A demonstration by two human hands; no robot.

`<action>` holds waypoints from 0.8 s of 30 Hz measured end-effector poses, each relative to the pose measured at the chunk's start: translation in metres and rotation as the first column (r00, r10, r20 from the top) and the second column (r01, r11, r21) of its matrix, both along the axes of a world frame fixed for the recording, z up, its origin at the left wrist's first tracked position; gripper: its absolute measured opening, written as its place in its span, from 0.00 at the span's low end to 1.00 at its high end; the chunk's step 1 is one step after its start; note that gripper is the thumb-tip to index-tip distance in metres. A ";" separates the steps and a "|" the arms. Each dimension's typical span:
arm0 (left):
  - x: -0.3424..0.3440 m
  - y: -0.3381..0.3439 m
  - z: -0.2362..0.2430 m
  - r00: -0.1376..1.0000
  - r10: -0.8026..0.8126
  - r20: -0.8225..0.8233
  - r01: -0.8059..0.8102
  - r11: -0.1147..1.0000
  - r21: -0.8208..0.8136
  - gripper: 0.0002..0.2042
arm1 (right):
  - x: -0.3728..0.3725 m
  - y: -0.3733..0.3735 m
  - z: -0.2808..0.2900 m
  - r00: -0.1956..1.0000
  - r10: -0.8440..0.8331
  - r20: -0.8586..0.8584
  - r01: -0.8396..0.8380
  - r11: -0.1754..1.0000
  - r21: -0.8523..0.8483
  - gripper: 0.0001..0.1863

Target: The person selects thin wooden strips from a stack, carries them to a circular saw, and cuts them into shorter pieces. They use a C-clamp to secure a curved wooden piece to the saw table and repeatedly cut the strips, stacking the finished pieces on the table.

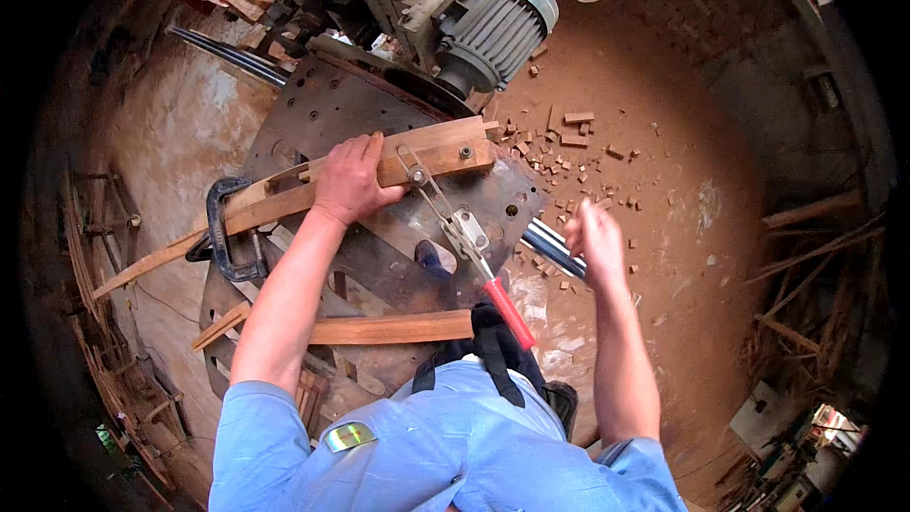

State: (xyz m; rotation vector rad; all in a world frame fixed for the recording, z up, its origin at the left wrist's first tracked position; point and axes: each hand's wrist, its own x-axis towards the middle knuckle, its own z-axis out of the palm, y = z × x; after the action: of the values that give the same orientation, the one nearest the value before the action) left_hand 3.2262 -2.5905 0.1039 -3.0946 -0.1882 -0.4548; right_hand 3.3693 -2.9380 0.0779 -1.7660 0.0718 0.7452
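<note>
Metal table (379, 261) slants before the person, long wooden pieces (280, 207) lying side by side across it. Beyond its far edge sits 1 grey motor (498, 33). Near the wood's right end is 1 red-handled toggle clamp (466, 230); toward its left, 1 dark C-clamp (217, 228). The left hand (351, 175) rests over the wood, thumb spread from the fingers; the right hand (597, 239) hangs apart, fingers curled, contents unclear. Small offcuts (574, 141) litter the floor (659, 104).

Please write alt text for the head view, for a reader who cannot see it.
A person's left hand rests on wood on a metal machine table, beside a red-handled clamp. The right hand is apart, further right; beyond are a motor and scattered wood blocks.
</note>
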 end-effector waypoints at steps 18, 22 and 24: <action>-0.001 -0.001 -0.001 1.000 0.001 -0.025 0.000 0.999 0.044 0.35 | -0.165 -0.006 -0.086 0.752 0.342 -0.563 -0.073 0.893 0.445 0.16; 0.000 -0.003 -0.002 1.000 -0.009 0.005 0.009 0.999 0.051 0.35 | -0.181 0.005 -0.120 0.652 0.600 -0.463 -0.299 0.765 0.570 0.25; -0.002 -0.002 -0.005 1.000 0.001 0.002 -0.001 0.999 0.043 0.35 | -0.187 0.013 -0.111 0.654 0.533 -0.537 -0.113 0.770 0.628 0.24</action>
State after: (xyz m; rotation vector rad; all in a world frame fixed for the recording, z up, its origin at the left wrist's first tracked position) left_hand 3.2246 -2.5928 0.0993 -3.0526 -0.1781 -0.4550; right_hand 3.1819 -2.9245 -0.0330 -0.8592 0.0213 1.5317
